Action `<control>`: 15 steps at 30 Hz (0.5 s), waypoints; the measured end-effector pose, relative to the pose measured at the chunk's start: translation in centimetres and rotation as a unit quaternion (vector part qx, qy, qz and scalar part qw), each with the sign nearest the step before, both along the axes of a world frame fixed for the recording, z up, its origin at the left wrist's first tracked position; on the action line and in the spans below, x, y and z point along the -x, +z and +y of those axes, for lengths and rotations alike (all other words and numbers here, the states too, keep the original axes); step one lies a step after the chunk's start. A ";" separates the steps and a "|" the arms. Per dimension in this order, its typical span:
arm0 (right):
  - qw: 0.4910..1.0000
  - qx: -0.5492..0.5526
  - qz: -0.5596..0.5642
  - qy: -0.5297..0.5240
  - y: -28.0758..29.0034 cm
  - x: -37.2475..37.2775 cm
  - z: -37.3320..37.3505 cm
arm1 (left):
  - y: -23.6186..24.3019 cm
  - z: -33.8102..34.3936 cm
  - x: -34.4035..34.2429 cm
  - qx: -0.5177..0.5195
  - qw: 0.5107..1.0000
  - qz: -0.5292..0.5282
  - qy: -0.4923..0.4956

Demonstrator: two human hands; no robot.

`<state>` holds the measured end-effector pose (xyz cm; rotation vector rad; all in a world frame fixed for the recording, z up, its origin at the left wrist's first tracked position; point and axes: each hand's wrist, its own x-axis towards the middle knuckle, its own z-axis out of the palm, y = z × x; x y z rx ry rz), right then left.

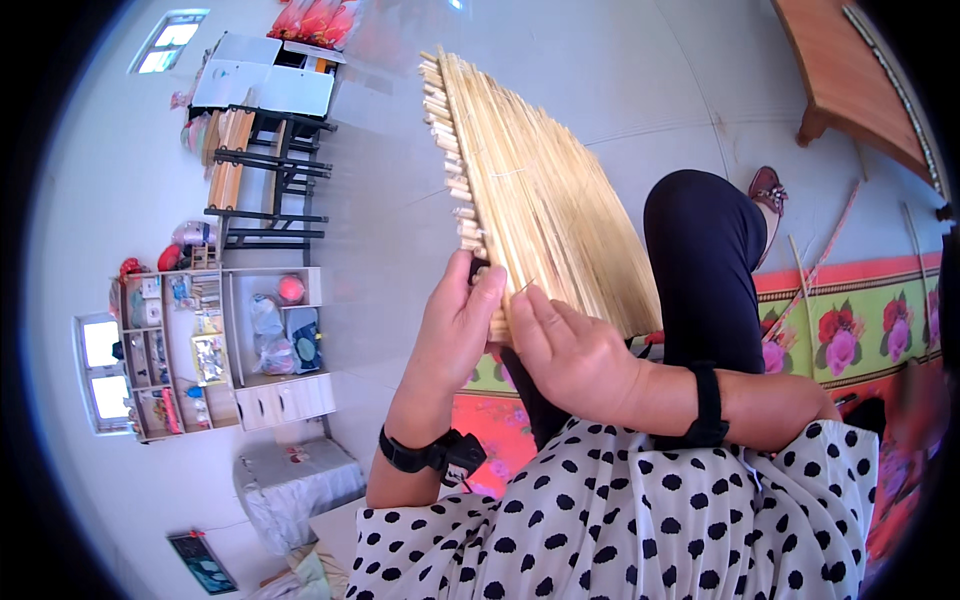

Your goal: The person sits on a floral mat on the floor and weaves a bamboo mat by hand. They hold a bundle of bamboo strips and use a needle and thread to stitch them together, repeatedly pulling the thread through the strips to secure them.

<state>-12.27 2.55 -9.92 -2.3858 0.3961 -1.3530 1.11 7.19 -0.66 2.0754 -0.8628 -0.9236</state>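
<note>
A mat of pale straw-coloured stalks [535, 190], laid side by side, slants up and away in front of me. Stalk ends stick out unevenly along its left edge, and light thread stitches show across its face. My left hand [455, 325] is closed round the near left corner, its thumb on top. Beside that thumb, my right hand [575, 350] rests against the mat with its fingers pinched together. A thin, dark, needle-like sliver [524, 287] shows at those fingertips. Whether it has thread on it I cannot tell. The mat's underside is hidden.
Loose sticks [838, 235] lie at the right near a flowered cloth [850, 335]. A wooden table [850, 75] stands at the far right. My bent knee [705, 230] is beside the mat. Shelves [225, 340] and stacked folding furniture [270, 165] stand at the left.
</note>
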 end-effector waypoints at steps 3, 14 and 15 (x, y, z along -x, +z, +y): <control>1.000 -0.018 0.000 -0.023 0.2 0.8 -1.7 | 0.4 -0.3 -0.3 0.012 0.993 -0.118 -0.007; 0.994 -0.072 0.077 0.000 4.0 1.6 -8.5 | -0.3 0.3 -6.0 0.181 0.897 -0.398 -0.069; 0.994 -0.067 0.091 0.008 4.6 1.7 -9.5 | -0.2 -0.3 -6.3 0.192 0.893 -0.399 -0.082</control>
